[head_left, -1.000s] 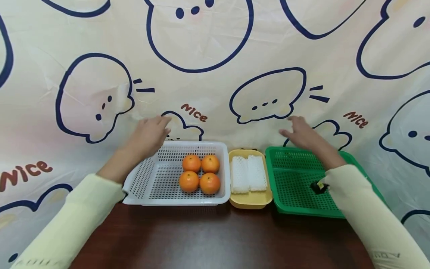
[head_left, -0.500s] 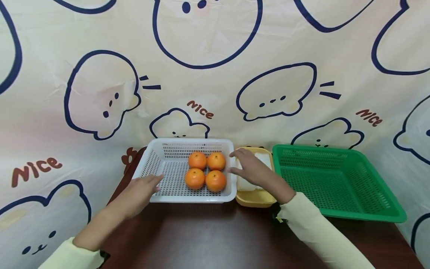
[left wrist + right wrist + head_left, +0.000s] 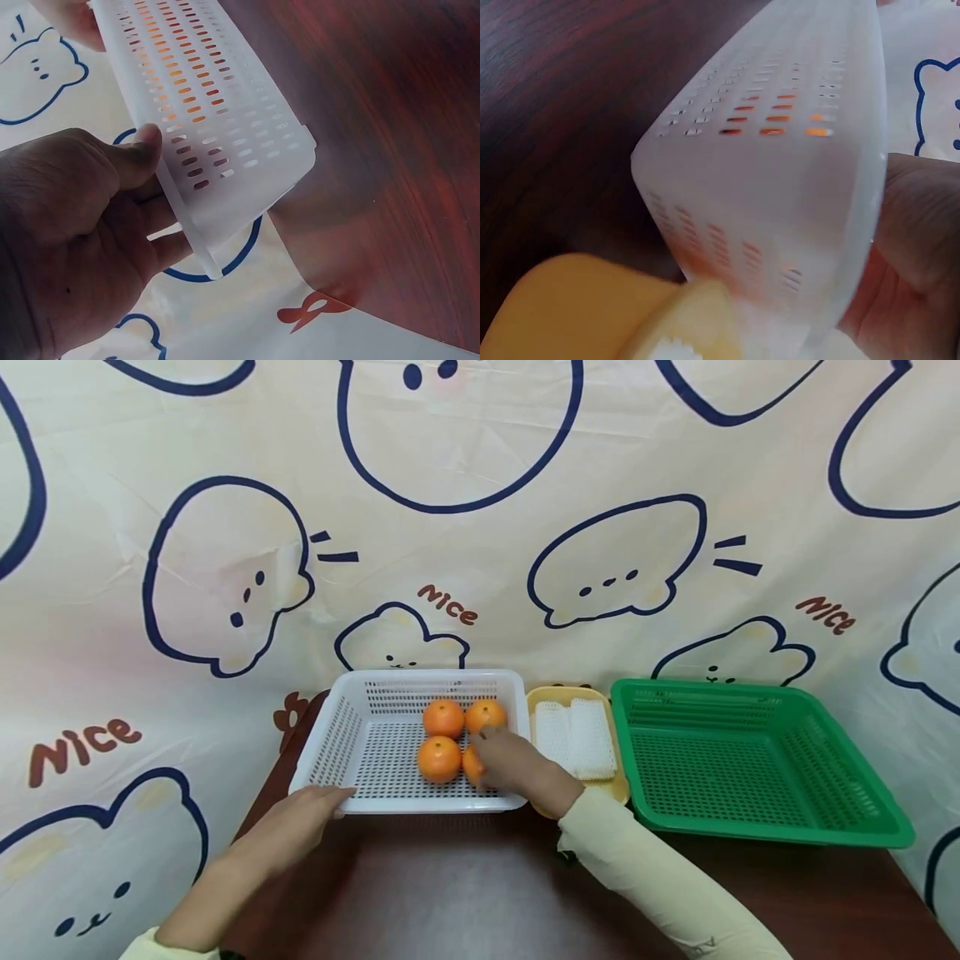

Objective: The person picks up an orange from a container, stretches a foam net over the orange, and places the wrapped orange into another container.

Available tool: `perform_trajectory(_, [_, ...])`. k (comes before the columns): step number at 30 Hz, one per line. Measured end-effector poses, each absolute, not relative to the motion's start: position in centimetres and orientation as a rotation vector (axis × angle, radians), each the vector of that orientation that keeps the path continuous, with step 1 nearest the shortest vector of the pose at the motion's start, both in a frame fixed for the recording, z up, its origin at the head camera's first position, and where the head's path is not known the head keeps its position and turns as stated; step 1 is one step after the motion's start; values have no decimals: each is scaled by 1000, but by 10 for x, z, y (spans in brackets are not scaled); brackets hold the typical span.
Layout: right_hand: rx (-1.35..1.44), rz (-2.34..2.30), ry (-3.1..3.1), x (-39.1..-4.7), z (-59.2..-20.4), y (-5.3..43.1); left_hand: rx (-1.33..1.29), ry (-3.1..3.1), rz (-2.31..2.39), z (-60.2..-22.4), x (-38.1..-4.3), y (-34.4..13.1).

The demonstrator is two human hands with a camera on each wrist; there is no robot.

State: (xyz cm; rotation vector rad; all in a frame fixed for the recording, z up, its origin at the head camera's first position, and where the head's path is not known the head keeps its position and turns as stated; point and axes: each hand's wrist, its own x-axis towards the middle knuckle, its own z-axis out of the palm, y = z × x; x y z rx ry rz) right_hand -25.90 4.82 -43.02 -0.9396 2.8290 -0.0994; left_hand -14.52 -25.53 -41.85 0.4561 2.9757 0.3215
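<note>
In the head view, a white plastic basket [image 3: 420, 805] holds several oranges [image 3: 440, 759] grouped toward its right side. My right hand [image 3: 517, 766] reaches over the right rim, fingers curled round the front-right orange [image 3: 472, 766] and partly covering it. Behind the basket wall in the right wrist view, the palm of my right hand [image 3: 907, 247] shows; its fingertips are hidden. At the front-left corner, my left hand [image 3: 296, 818] holds the basket's rim. The left wrist view shows the left hand [image 3: 90, 187] with its thumb outside the rim and fingers behind it.
Right of the white basket stands a yellow tray [image 3: 619, 787] with white foam net sleeves [image 3: 553, 735] in it. Further right is a green basket [image 3: 757, 835]. A patterned cloth [image 3: 480, 568] hangs behind the dark wooden table [image 3: 465, 885].
Both hands have come down from in front of the cloth. My right hand has swung left, past the tray, onto an orange; my left has lowered onto the basket's front-left rim.
</note>
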Motion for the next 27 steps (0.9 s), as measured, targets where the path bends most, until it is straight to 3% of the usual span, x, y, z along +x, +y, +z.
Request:
perform_trajectory(12, [-974,86,2904,-261,-445,39,388,2923,348,-420,-147,-256])
perform_trajectory(27, [-902,-207,2832,-261,-433,47,368,2880,342,-412,-147,-255])
